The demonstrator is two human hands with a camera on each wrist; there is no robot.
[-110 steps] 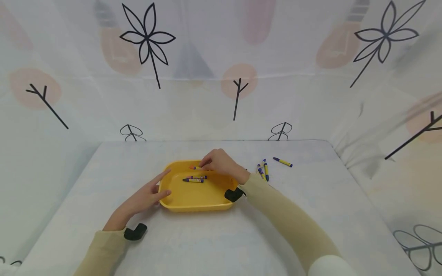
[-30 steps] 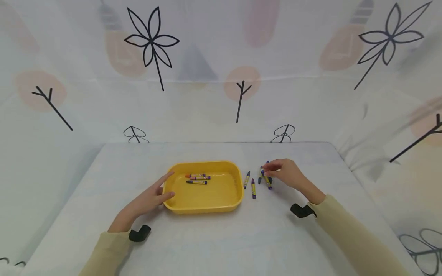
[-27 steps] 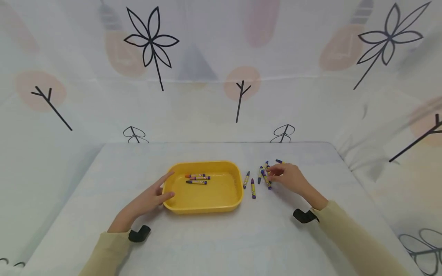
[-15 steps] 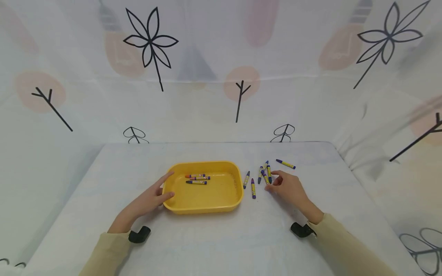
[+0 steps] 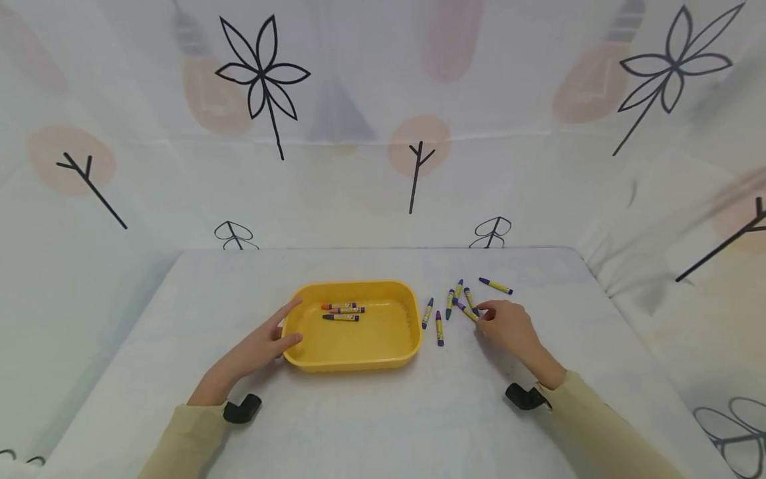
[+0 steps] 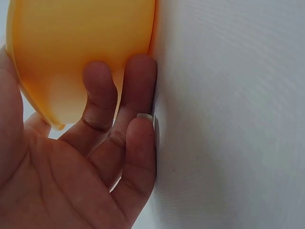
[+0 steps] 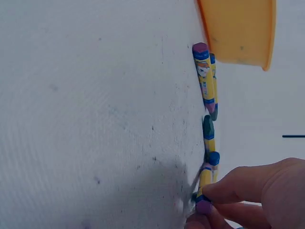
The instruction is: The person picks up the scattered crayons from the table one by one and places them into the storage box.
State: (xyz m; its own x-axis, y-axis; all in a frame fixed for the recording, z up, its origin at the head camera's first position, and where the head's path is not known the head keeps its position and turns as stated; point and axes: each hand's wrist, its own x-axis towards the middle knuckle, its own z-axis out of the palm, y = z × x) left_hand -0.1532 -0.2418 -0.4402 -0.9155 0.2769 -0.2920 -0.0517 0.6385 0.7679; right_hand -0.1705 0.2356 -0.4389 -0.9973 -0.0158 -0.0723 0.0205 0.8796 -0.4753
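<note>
My left hand holds the left end of a yellow tray, thumb over the rim. In the left wrist view its other fingers curl against the tray's outer wall. Three crayons lie in the tray: an orange one, a pinkish one and a dark one. Right of the tray, my right hand pinches the lower end of a purple-tipped crayon on the table. The right wrist view shows the thumb on that crayon's yellow wrapper, near its purple end.
Beside the pinched crayon lie a blue-tipped crayon, a green-tipped one and another dark one. Nearer the tray are a purple crayon and a dark-tipped one. A dark blue crayon lies farther back.
My right hand has gone from the tray, where the orange crayon now lies, to the crayons on the right. The purple-tipped crayon's lower end has swung right. My left hand stays at the tray.
</note>
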